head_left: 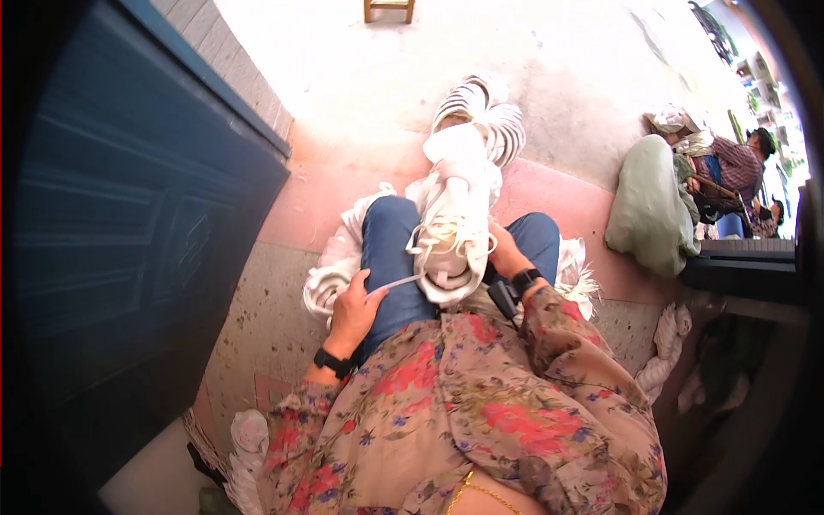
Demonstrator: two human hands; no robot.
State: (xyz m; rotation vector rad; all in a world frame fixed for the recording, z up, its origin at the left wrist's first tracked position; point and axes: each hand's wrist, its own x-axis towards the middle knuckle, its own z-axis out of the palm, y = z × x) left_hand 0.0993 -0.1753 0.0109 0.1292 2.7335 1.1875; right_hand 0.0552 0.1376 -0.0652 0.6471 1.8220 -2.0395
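Observation:
A white lace-up shoe (459, 206) lies between my knees with its opening toward me, pale laces loose across its front. My left hand (350, 311) is over my left thigh, thumb and fingers pinched on a thin whitish lace (396, 282). That lace runs taut to the heel side of the shoe; whether it is tied to it I cannot tell. My right hand (506, 253) grips the shoe's right side, its fingertips partly hidden behind it. Just beyond, several white curved pieces (498, 129), perhaps shoe parts, are nested in a fanned stack.
White bundles (326, 287) lie beside my left leg, and fringed white material (579, 275) by my right knee. A blue door (154, 215) stands at left. On the right are a full green sack (648, 206) and people. A wooden stool (389, 9) is far ahead.

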